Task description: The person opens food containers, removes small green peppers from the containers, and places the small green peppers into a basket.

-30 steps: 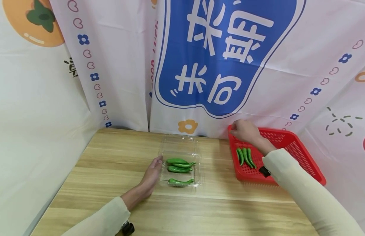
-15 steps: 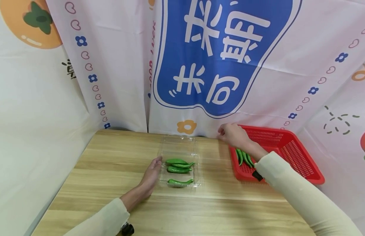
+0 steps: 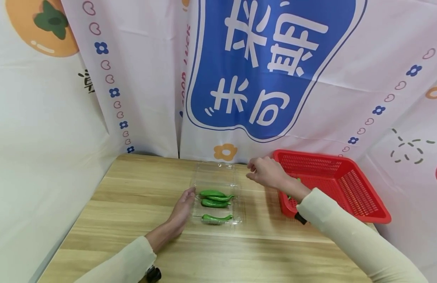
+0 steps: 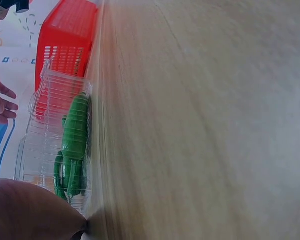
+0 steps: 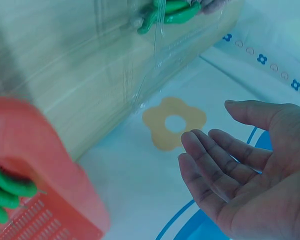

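A clear plastic clamshell box [image 3: 215,173] lies on the table with its lid folded back. Inside it are several green chili peppers [image 3: 216,204], one of them apart near the front wall. My left hand [image 3: 181,210] rests along the box's left side, fingers extended. Between the box and the red plastic basket [image 3: 375,202], my right hand [image 3: 269,173] is raised over the table's back. The right wrist view shows that right hand [image 5: 255,170] with nothing in it, fingers loosely bent and thumb apart. More green chili peppers [image 5: 7,192] lie in the basket, mostly hidden by the right arm in the head view.
The wooden table [image 3: 218,255] ends at the back against a printed cloth [image 3: 151,98], which also hangs on both sides. The basket's raised rim stands to the right of the box, under the right forearm.
My right hand has moved left and slightly down, from over the basket's far left corner to the space beside the box. The left hand and the peppers in the box stay put.
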Available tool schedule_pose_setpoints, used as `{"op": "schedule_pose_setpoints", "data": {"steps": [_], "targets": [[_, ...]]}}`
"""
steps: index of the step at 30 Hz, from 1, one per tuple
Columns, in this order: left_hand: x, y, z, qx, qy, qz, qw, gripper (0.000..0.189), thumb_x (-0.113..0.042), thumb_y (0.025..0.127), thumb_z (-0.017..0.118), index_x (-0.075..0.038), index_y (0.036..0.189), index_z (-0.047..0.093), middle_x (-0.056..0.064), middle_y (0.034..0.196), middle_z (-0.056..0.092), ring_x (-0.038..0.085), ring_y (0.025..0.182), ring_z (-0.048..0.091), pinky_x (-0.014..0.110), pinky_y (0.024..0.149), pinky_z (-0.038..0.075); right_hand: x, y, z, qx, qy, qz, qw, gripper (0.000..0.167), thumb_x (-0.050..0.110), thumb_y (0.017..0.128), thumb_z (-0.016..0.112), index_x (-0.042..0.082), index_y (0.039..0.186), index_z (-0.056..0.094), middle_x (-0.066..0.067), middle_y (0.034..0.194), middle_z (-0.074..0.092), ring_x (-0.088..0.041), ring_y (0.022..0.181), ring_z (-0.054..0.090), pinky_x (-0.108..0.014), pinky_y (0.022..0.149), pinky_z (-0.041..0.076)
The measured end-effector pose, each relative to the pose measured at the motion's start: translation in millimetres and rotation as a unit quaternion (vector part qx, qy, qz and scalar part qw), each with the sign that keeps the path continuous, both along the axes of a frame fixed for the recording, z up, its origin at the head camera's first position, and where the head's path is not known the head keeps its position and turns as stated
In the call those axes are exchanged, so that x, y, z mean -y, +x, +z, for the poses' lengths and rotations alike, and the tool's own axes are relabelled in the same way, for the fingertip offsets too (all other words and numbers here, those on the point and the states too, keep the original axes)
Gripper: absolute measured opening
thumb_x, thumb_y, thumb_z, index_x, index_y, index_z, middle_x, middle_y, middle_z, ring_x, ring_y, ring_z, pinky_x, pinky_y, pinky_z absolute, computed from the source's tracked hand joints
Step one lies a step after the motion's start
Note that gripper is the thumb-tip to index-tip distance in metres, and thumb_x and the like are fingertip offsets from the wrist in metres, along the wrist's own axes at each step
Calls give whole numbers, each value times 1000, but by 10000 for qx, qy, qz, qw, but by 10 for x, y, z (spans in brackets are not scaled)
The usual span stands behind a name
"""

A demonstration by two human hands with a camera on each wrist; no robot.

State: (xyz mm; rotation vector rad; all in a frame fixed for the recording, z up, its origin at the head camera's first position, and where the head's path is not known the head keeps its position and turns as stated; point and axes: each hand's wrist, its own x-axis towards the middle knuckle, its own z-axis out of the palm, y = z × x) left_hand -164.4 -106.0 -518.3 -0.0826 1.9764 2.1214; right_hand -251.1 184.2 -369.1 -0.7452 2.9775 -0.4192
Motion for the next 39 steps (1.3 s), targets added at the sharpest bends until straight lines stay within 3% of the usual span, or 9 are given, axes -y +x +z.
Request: {"op": "schedule_pose_setpoints", "data": {"steps": [16, 27, 33, 39], "targets": [[2, 0, -10, -17, 73, -43, 10000, 57, -26, 117, 29, -2, 167, 17, 22, 176, 11, 46, 161, 7, 63, 130, 6, 256, 175, -133, -155, 375, 473, 9981, 30, 25, 90, 83, 7, 113, 80, -8, 102, 80, -21, 88, 74, -42, 73, 65], [-1, 7, -29, -14, 81, -48, 10000, 57, -26, 117, 29, -3, 167, 18, 20, 176, 12, 45, 161, 7, 64, 130, 6, 418, 258, -212, -53, 452, 836, 9955, 28, 25, 90, 84, 8, 112, 79, -5, 102, 80, -23, 94, 75, -45, 77, 63], [-2, 15, -19, -7, 95, -102, 9999, 57, -28, 117, 29, -4, 167, 17, 20, 176, 10, 45, 161, 6, 64, 130, 5, 497, 290, -319, -161, 485, 1080, 9928, 27, 21, 88, 86, 5, 109, 79, -5, 97, 80, -22, 91, 76, -41, 76, 63], [-9, 16, -9, 2, 83, -77, 9999, 57, -28, 117, 29, -4, 167, 18, 20, 176, 11, 45, 161, 6, 65, 130, 6, 566, 326, -415, 9, 467, 1236, 9912, 28, 19, 89, 86, 5, 112, 79, -5, 100, 80, -23, 94, 76, -43, 78, 64]]}}
